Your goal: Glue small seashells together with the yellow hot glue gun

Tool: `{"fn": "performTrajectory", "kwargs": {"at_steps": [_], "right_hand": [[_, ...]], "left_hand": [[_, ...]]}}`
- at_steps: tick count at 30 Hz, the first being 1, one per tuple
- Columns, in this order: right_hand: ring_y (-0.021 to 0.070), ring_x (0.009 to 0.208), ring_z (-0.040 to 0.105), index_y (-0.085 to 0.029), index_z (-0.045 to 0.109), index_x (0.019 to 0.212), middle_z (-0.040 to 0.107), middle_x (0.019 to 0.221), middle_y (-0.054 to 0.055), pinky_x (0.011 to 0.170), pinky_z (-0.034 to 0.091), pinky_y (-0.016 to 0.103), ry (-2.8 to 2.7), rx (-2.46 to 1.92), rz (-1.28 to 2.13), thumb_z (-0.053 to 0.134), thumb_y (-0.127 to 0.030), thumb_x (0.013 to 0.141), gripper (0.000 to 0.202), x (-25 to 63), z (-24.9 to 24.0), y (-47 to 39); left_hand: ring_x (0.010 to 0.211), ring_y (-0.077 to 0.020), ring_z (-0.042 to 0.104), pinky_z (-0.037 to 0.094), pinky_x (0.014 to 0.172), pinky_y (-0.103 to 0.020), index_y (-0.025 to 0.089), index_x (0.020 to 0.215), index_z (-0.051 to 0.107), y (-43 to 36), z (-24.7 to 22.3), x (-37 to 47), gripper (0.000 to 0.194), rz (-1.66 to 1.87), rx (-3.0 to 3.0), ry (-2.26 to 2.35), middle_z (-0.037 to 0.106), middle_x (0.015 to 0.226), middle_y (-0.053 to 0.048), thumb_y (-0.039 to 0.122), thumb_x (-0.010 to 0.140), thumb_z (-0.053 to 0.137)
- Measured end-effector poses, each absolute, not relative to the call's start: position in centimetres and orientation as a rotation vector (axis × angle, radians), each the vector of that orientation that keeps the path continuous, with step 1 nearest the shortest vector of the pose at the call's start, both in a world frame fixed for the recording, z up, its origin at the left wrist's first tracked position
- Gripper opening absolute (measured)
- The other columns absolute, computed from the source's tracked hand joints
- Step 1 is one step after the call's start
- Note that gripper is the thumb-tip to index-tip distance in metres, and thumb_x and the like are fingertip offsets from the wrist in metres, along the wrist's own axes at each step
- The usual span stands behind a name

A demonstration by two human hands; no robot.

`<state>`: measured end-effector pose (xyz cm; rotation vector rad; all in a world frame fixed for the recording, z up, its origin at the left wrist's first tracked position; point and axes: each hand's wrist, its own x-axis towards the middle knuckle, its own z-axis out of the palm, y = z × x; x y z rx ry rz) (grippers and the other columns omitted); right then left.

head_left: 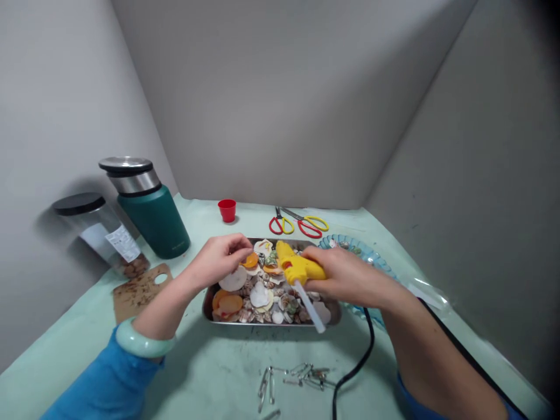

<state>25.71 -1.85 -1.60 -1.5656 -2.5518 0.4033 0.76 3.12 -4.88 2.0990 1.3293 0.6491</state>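
Note:
My right hand (335, 268) is wrapped round a yellow hot glue gun (301, 267). A pale glue stick (311, 309) juts out of its back end towards me, and the nozzle points away over the metal tray (262, 324). My left hand (225, 256) is over the tray's left side, fingers curled together in a pinch; what they hold, if anything, is hidden. Right by the fingertips lies an orange shell (251, 261). Many scallop shells and small spiral shells (259, 295) fill the tray.
Behind the tray are two pairs of scissors (282, 224) and a red cup (227, 211). A blue scalloped dish (371, 256) stands at right, with a black cord (365, 353) nearby. Safety pins (306, 374) lie in front. Left: green bottle (153, 219), clear jar (109, 236), stained board (140, 294).

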Motion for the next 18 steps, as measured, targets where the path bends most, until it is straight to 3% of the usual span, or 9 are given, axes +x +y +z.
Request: {"fn": "performTrajectory", "kwargs": {"at_steps": [6,10,13,16,18], "right_hand": [[0.024,0.067,0.06,-0.018,0.058,0.088,0.065,0.074,0.008,0.051,0.029,0.027,-2.704,-1.834,0.172,0.065,-0.036,0.068,0.027,24.8,-4.5,-1.0],[0.0251,0.068,0.061,-0.021,0.061,0.086,0.067,0.075,0.006,0.052,0.031,0.027,-2.762,-1.825,0.187,0.068,-0.042,0.065,0.03,25.3,-4.4,-1.0],[0.0237,0.073,0.061,-0.024,0.062,0.094,0.068,0.083,0.005,0.055,0.035,0.028,-2.684,-1.687,0.189,0.063,-0.047,0.073,0.032,25.0,-3.3,-1.5],[0.0206,0.083,0.06,-0.024,0.059,0.108,0.067,0.098,0.005,0.067,0.04,0.029,-2.365,-1.53,0.213,0.052,-0.043,0.084,0.031,23.3,-2.5,-2.1],[0.0172,0.08,0.06,-0.024,0.059,0.109,0.067,0.095,0.003,0.067,0.041,0.027,-2.24,-1.443,0.34,0.052,-0.038,0.086,0.027,21.8,-2.3,-2.2]], "left_hand": [[0.053,-0.0119,0.052,0.037,0.048,-0.022,0.018,0.079,0.063,3.2,-5.3,0.1,0.025,0.621,2.015,1.322,0.059,0.058,0.001,0.039,0.079,0.051],[0.052,-0.0123,0.053,0.039,0.049,-0.022,0.018,0.084,0.066,3.3,-4.9,-0.3,0.027,0.58,1.997,1.338,0.06,0.058,0.0,0.038,0.08,0.048],[0.052,-0.0115,0.054,0.041,0.051,-0.022,0.017,0.088,0.066,3.0,-4.4,-0.3,0.026,0.597,1.987,1.272,0.063,0.063,-0.001,0.035,0.081,0.048],[0.052,-0.0101,0.053,0.041,0.051,-0.022,0.017,0.087,0.065,2.3,-4.1,0.3,0.021,0.657,1.97,1.13,0.063,0.066,0.0,0.03,0.081,0.05],[0.053,-0.0092,0.053,0.042,0.051,-0.021,0.016,0.084,0.063,1.8,-4.0,0.8,0.017,0.693,1.924,1.049,0.062,0.068,0.0,0.026,0.081,0.05]]}}
